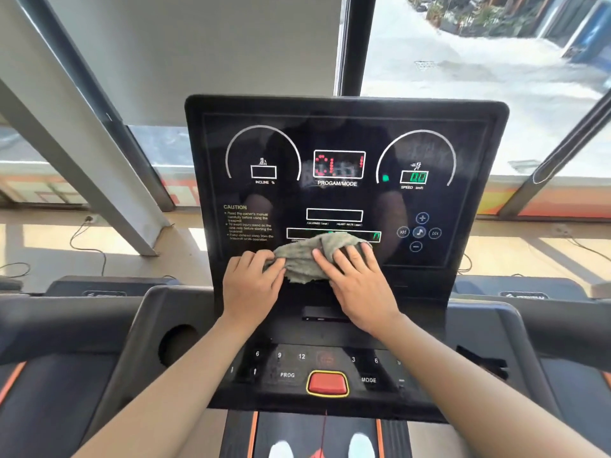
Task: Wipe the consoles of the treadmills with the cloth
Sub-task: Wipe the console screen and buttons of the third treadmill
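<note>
cloth [307, 256] bunched low-centre on lit console [330, 127] | left grip [253, 285] pinches cloth's left edge | right grip [357, 285] flat, fingers straight, pressing cloth | risk: a rightward swipe could press touch keys [420, 232]; loose bunch may slip.

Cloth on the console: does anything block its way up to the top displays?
Nothing visible does. The left hand and right hand hold the cloth low on the console; the glass above is bare.
</note>
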`<state>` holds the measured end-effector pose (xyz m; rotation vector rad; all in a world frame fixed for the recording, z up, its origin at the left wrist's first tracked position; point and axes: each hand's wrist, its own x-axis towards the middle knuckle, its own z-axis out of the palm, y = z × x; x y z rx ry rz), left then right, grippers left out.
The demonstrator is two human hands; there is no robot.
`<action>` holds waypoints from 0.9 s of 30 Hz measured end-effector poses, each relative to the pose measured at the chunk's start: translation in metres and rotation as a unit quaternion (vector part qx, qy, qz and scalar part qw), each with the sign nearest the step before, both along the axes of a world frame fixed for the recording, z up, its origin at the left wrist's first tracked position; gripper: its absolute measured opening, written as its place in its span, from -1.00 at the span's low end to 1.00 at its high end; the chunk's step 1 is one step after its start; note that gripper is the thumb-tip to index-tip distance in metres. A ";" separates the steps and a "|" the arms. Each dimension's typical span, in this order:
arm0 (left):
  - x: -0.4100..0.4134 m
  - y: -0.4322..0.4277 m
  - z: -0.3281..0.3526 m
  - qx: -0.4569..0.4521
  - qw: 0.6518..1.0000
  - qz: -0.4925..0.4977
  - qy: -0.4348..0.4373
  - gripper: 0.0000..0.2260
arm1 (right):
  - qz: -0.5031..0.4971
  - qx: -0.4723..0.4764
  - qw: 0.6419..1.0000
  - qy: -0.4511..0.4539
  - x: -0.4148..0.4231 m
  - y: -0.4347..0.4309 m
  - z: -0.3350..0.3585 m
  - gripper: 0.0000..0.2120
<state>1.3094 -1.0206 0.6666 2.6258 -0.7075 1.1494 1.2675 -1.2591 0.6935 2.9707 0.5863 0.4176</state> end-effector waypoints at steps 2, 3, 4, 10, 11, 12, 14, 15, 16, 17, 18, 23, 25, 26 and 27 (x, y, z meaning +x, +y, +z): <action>-0.003 0.003 -0.004 0.001 1.000 0.000 0.005 -0.88 | 0.006 -0.002 1.000 0.008 -0.002 0.001 0.001 -0.37; -0.002 0.005 -0.002 0.002 1.000 0.002 0.008 -0.88 | 0.007 -0.001 1.000 0.007 -0.001 0.001 0.002 -0.36; 0.000 0.006 0.000 0.004 1.000 0.006 0.010 -0.88 | 0.004 0.002 1.000 0.003 0.001 0.002 0.005 -0.36; 0.039 0.001 0.066 -0.053 0.998 0.013 -0.013 -0.83 | -0.036 0.029 0.996 -0.079 0.042 0.018 0.051 -0.33; 0.045 -0.001 0.077 -0.065 0.998 0.006 -0.016 -0.83 | -0.037 0.031 0.994 -0.094 0.051 0.020 0.061 -0.32; 0.051 -0.002 0.087 -0.075 0.997 -0.001 -0.015 -0.84 | -0.037 0.030 0.993 -0.107 0.059 0.022 0.071 -0.32; 0.065 0.000 0.102 -0.081 0.997 -0.013 -0.008 -0.84 | -0.034 0.022 0.991 -0.127 0.076 0.023 0.090 -0.34; 0.072 0.003 0.110 -0.078 0.997 -0.018 -0.006 -0.83 | -0.030 0.017 0.990 -0.134 0.083 0.024 0.099 -0.35; 0.079 0.006 0.117 -0.072 0.997 -0.020 -0.006 -0.82 | -0.025 0.013 0.990 -0.140 0.090 0.025 0.107 -0.35; 0.086 0.008 0.124 -0.067 0.998 -0.017 -0.009 -0.80 | -0.019 0.011 0.989 -0.146 0.096 0.026 0.116 -0.35; 0.091 0.011 0.130 -0.064 0.998 -0.011 -0.014 -0.79 | -0.012 0.011 0.988 -0.151 0.103 0.027 0.124 -0.34; 0.105 0.022 0.156 -0.102 0.994 0.022 -0.028 -0.72 | 0.044 -0.020 0.987 -0.150 0.129 0.040 0.153 -0.29; 0.103 0.024 0.156 -0.121 0.992 0.038 -0.015 -0.64 | 0.050 -0.037 0.988 -0.144 0.135 0.046 0.156 -0.30; 0.101 0.025 0.154 -0.126 0.991 0.045 -0.011 -0.60 | 0.049 -0.036 0.988 -0.143 0.136 0.049 0.155 -0.30; 0.099 0.025 0.149 -0.126 0.991 0.050 -0.009 -0.56 | 0.048 -0.036 0.988 -0.140 0.134 0.053 0.152 -0.31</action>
